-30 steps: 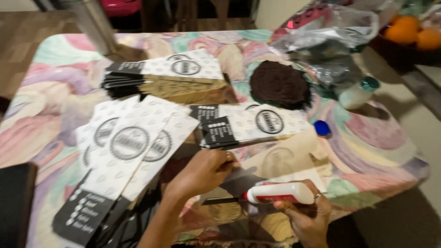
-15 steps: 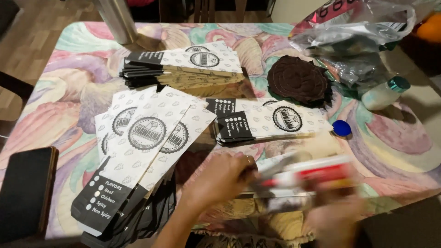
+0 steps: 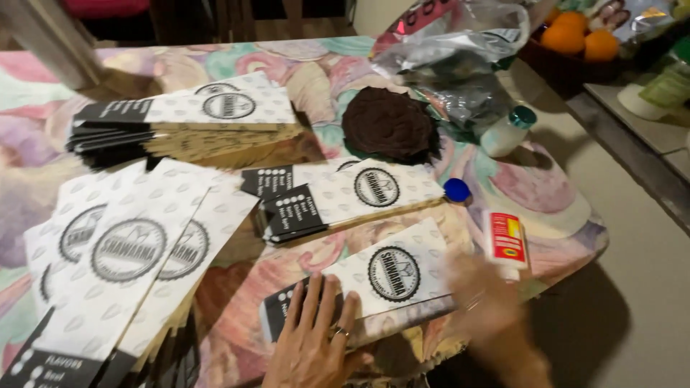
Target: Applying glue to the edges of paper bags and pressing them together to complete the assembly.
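Note:
My left hand lies flat with fingers spread on the black end of a white paper sleeve with a round black logo, near the table's front edge. My right hand is blurred beside the sleeve's right end, fingers apart, holding nothing that I can make out. A red and white glue bottle lies on the table just right of that hand. Its blue cap sits apart, further back.
Stacks of the same sleeves lie at the left, the back and the middle of the pastel swirl tablecloth. A dark round mat, crumpled plastic bags, a small white bottle and oranges are at the back right.
The glue bottle has left my right hand and now lies on the table. A single sleeve has appeared flat at the front, with my left hand pressed on it.

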